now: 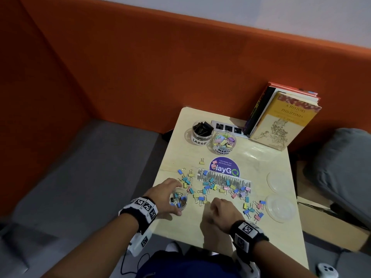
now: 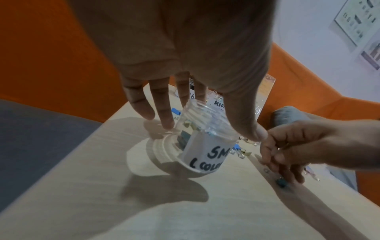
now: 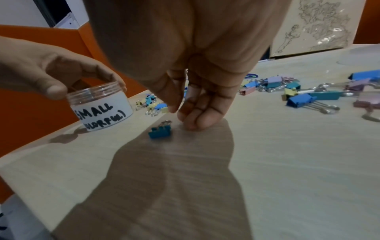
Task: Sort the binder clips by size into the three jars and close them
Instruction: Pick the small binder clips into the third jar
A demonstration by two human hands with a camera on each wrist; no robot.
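The right hand (image 3: 197,91) hangs over the near part of the pale wooden tabletop (image 3: 267,162), fingers loosely curled downward and holding nothing — the fingertips (image 3: 195,123) reach the surface just beside a small teal metal binder clip (image 3: 160,131) that lies alone on the wood. The left hand (image 2: 185,65) holds the clear round plastic jar with a white label reading "SMALL (COLORFUL)" (image 3: 100,107) near the table's left edge: thumb on one side of the rim, fingers spread down the other side. The jar is open and tilted in the left wrist view, with a few coloured clips inside.

Beyond both hands a loose scatter of small pastel binder clips (image 1: 218,189) — blue, yellow, pink, teal — covers the middle of the table. Two clear round plastic lids (image 1: 279,207) lie at the right edge. Farther back stand the clear jar labelled "LARGE" holding black clips (image 1: 201,133) and, touching it, the clear jar labelled "MEDIUM" holding coloured clips (image 1: 223,142), both open. A stack of books (image 1: 281,121) leans against the orange padded partition (image 1: 140,67) behind.
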